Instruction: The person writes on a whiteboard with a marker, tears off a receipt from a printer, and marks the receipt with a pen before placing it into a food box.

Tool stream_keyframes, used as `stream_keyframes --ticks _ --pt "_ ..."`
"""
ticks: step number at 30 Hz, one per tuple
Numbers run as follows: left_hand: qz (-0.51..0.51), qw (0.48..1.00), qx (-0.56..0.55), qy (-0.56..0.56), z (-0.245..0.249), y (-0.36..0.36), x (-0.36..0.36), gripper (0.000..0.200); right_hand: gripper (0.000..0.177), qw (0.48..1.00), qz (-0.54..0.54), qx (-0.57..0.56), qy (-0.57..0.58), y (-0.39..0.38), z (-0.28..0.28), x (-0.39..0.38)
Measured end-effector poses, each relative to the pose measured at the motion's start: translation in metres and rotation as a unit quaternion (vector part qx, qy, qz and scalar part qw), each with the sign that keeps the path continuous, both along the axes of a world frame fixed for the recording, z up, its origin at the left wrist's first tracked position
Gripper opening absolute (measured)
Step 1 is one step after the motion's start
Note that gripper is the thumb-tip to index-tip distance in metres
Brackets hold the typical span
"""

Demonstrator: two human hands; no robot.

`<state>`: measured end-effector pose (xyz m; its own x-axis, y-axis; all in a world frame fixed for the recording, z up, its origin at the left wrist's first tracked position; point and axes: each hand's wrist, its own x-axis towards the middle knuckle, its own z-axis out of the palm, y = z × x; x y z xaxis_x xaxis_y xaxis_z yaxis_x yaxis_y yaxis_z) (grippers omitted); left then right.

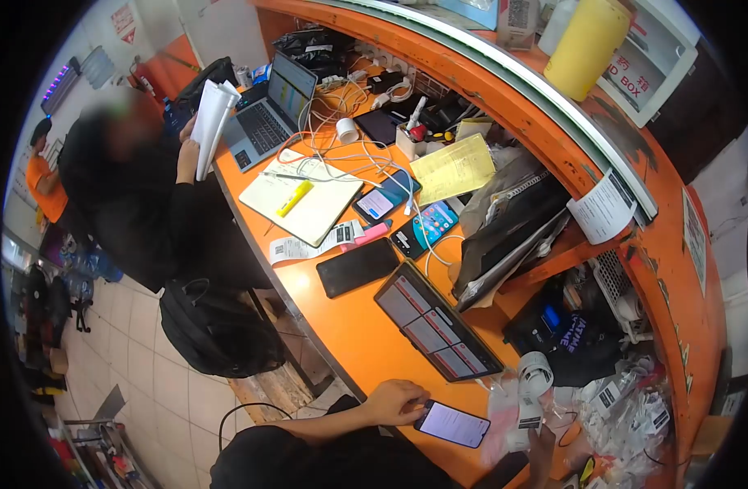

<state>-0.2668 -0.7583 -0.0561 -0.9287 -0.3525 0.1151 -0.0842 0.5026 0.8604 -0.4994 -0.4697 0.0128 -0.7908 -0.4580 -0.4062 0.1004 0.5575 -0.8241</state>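
Now: left hand (pixel 398 401), fingers curled round the end of the lit smartphone (pixel 453 424), at the front edge of the orange counter (pixel 349 326).
Right hand (pixel 541 447): beside labelled packets (pixel 525 411); cannot tell whether its fingers are open or closed.
Next: probably working the screen, which needs the phone held steady.

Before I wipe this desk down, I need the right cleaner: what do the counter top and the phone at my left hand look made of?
Counter top: smooth orange surface with a faint sheen, probably laminate or painted board. Phone: glossy glass front, judging by the lit flat screen; its dark frame could be plastic or metal.
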Motion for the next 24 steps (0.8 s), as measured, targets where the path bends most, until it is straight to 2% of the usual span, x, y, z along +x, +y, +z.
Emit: stream_keyframes --ticks 1,3,4,5,6,7,8,9,10,11,12,14,15,16,18,20,21,22,24 --pt "-0.007 1.000 -0.002 -0.001 0.000 0.000 0.001 0.027 0.019 1.000 -0.007 -0.002 -0.001 -0.005 0.002 0.000" --pt "0.019 0.999 0.006 0.043 -0.002 0.001 -0.002 0.024 0.023 0.986 0.075 0.057 0.139 -0.009 0.008 0.001" --pt "-0.030 0.998 0.016 0.047 -0.005 0.004 -0.004 0.024 0.027 0.969 0.056 -0.027 0.239 -0.015 -0.002 0.004" --pt "-0.005 1.000 0.024 0.019 -0.010 0.005 -0.003 0.023 0.026 0.982 0.071 0.001 0.173 -0.023 0.024 0.011" --pt "0.007 0.999 0.029 -0.014 -0.008 0.007 -0.005 0.021 0.025 0.966 0.076 0.090 0.231 -0.016 0.026 0.017" --pt "0.001 0.999 0.024 -0.030 -0.003 0.010 -0.005 0.019 0.026 0.993 0.067 0.045 0.087 0.003 0.011 0.017" --pt "0.002 0.999 0.012 -0.045 0.007 0.009 -0.010 0.017 0.025 0.987 0.101 -0.023 0.121 0.000 0.012 0.027" --pt "-0.053 0.997 0.014 -0.045 0.002 0.012 -0.014 0.017 0.025 0.988 0.144 -0.020 0.047 0.002 0.014 0.035" --pt "-0.035 0.999 0.001 -0.022 -0.005 0.013 -0.013 0.016 0.025 0.980 0.193 -0.028 -0.027 0.004 0.014 0.047" --pt "-0.008 1.000 -0.013 0.002 -0.012 0.013 -0.010 0.016 0.027 0.972 0.224 -0.046 -0.053 0.001 0.019 0.065" --pt "-0.034 0.999 -0.019 0.001 -0.020 0.015 -0.008 0.016 0.028 0.959 0.264 -0.068 -0.079 -0.002 0.028 0.080" --pt "0.032 0.995 0.091 0.022 -0.026 0.018 -0.005 0.017 0.027 0.933 0.306 -0.058 -0.180 -0.004 0.040 0.103" --pt "0.027 0.996 0.075 0.044 -0.024 0.018 -0.007 0.013 0.026 0.927 0.334 -0.065 -0.160 -0.001 0.035 0.113" --pt "0.020 0.997 0.066 0.042 -0.019 0.021 -0.014 0.013 0.026 0.928 0.329 -0.076 -0.158 0.005 0.033 0.119" --pt "-0.115 0.980 0.049 0.158 0.014 0.040 -0.042 0.010 0.026 0.960 0.245 -0.092 -0.100 0.019 0.031 0.139" --pt "-0.180 0.949 0.067 0.251 0.044 0.072 -0.089 0.006 0.025 0.965 0.225 -0.100 -0.091 0.035 0.032 0.149" --pt "-0.197 0.947 0.007 0.255 0.064 0.090 -0.115 0.008 0.025 0.971 0.195 -0.091 -0.103 0.041 0.032 0.156" --pt "-0.168 0.944 -0.052 0.278 0.070 0.111 -0.144 0.015 0.025 0.976 0.165 -0.082 -0.115 0.048 0.031 0.163" --pt "-0.138 0.956 -0.091 0.243 0.092 0.139 -0.213 0.051 0.027 0.985 0.120 -0.080 -0.096 0.058 0.026 0.180"
